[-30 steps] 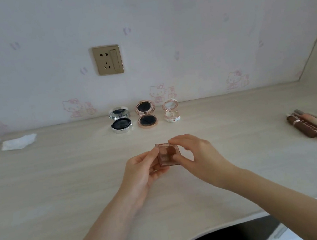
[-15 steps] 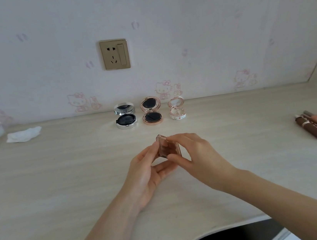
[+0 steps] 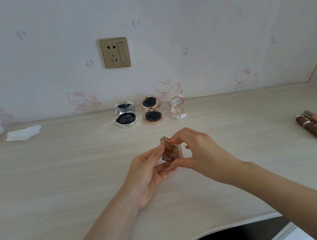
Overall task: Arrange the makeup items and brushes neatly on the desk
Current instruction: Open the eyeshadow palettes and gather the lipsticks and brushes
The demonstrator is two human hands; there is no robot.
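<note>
I have both hands on a small translucent brown palette case (image 3: pixel 171 150), held up above the middle of the desk (image 3: pixel 61 183) and not touching it. My left hand (image 3: pixel 148 173) pinches it from the left, thumb on the near face and fingers curled under its lower edge. My right hand (image 3: pixel 196 151) grips the right side, thumb below and fingertips (image 3: pixel 173 139) hooked over the top corner. The case stands on edge, tilted, with its lid apparently starting to part from the base; I cannot tell how far.

It looks like light, rigid, smooth plastic, so I judge it could slip under a loose pinch and its hinge may be delicate. I would keep hold on the side edges, not the flat faces. Pans of brownish colour show faintly through the wall; I cannot count them.

Further back, by the wall, three round compacts stand open in a row, just beside one another: a silver compact (image 3: pixel 125 115) with a dark pad inside, a rose-gold compact (image 3: pixel 152 112) with a dark insert, and a small pink-and-white compact (image 3: pixel 177 109) with pale contents. At the far right lies a bundle of makeup pencils (image 3: pixel 316 127). A crumpled tissue (image 3: pixel 23 133) sits well apart at the left.
</note>
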